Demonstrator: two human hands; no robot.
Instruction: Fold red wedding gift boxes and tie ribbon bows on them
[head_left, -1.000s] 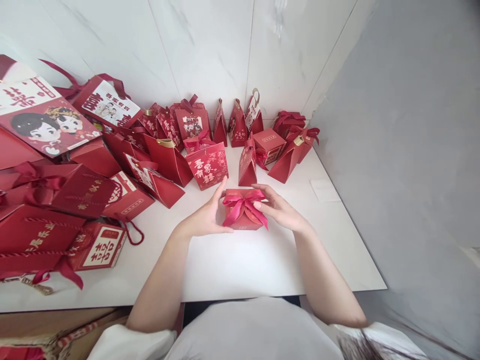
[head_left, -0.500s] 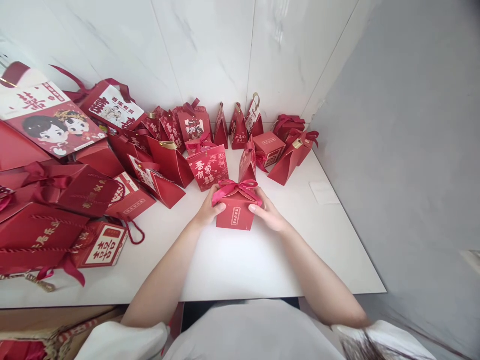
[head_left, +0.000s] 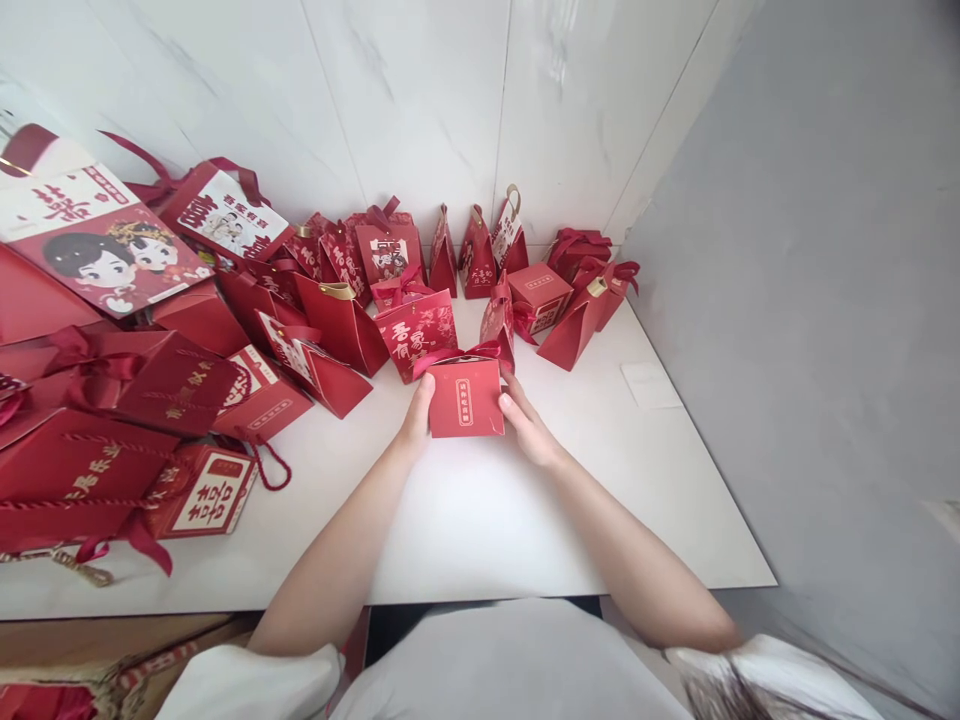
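Between my two hands is a small red gift box (head_left: 466,400) with a gold-framed label on its front and a pink-red ribbon bow (head_left: 457,356) on top. My left hand (head_left: 417,418) grips its left side, the thumb along the edge. On the right side my right hand (head_left: 529,424) holds it, thumb at the front corner. The fingers behind the box are mostly hidden. Just beyond it stand a patterned red box (head_left: 417,328) with gold writing and a narrow triangular box (head_left: 498,322).
Many red gift boxes and bags, including a large bag with cartoon faces (head_left: 112,250), crowd the left of the white table (head_left: 480,530). Triangular boxes (head_left: 477,255) line the tiled wall. More boxes (head_left: 538,295) stand back right, near a small white square (head_left: 649,386).
The held box has tilted back, so its front faces me more and the bow has tipped away. My hands have shifted slightly, with the thumbs now nearer the box's side edges.
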